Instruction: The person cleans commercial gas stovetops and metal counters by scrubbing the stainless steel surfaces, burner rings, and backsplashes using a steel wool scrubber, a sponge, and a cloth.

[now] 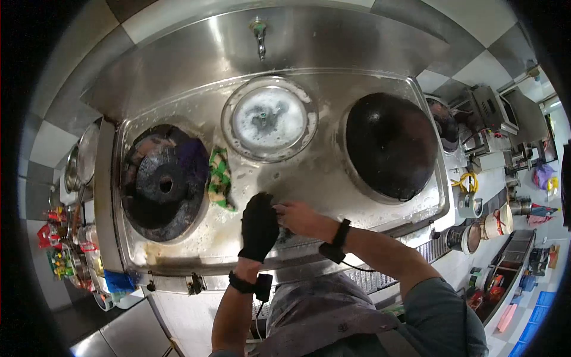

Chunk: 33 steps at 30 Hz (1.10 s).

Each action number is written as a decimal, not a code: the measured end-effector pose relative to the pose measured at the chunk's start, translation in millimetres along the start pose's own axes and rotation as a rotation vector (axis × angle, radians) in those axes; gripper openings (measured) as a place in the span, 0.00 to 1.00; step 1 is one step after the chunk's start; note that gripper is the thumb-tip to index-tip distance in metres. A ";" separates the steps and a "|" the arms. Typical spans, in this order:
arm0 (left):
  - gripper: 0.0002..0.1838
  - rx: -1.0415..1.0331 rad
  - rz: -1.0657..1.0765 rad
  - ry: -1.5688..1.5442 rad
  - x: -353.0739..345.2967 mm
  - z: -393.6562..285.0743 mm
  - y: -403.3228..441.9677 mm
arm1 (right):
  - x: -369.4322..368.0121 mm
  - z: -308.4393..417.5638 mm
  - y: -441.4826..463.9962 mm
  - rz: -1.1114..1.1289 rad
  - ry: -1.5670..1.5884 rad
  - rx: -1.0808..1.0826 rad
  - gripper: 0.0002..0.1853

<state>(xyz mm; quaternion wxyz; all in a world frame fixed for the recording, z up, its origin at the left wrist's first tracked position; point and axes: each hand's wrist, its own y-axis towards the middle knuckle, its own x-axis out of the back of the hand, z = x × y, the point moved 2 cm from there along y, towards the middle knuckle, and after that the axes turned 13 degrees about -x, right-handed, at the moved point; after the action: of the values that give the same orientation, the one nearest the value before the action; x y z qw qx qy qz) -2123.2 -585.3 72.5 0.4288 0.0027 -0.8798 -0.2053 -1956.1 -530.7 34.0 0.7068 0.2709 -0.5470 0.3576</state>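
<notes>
While checkered tiles (pixel 55 144) border the stainless-steel wok range (pixel 312 184), the left hand (pixel 260 229), in a black glove (pixel 259 233), points forward, nearer the wearer than the sudsy basin (pixel 267 152); the bare right hand (pixel 300 219) angles in against the glove, either hand's grip unclear.

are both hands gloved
No, the left hand wears a black glove, while the right hand shows bare skin.

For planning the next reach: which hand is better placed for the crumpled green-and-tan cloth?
Left, probably: the black-gloved left hand is nearer the cloth than the bare right hand.
</notes>
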 end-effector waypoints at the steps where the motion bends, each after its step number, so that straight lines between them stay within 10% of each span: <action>1: 0.21 0.017 0.016 0.000 5.8 -1.7 8.2 | 11.1 -8.9 -1.3 -0.053 0.063 0.026 0.13; 5: 0.31 0.016 0.226 0.035 -40.6 23.5 0.8 | 85.8 -93.9 -18.9 0.369 -0.287 -0.274 0.12; 9: 0.51 0.133 0.445 0.193 -78.7 30.4 19.7 | 76.5 -175.5 -3.7 0.238 -0.471 -0.119 0.09; 19: 0.65 0.383 0.634 0.209 -83.6 43.9 73.6 | 76.7 -310.4 152.2 -0.019 -0.301 -0.633 0.11; 33: 0.56 0.139 0.517 0.265 -69.7 67.8 46.5 | -18.2 -56.0 56.7 0.007 -0.091 -0.420 0.18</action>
<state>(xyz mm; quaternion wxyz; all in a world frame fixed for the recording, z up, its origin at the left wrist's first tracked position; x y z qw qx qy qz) -2122.4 -505.8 -0.2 0.5765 -0.1654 -0.7997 -0.0263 -1971.8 -457.3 1.6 0.7211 0.1318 -0.6417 0.2256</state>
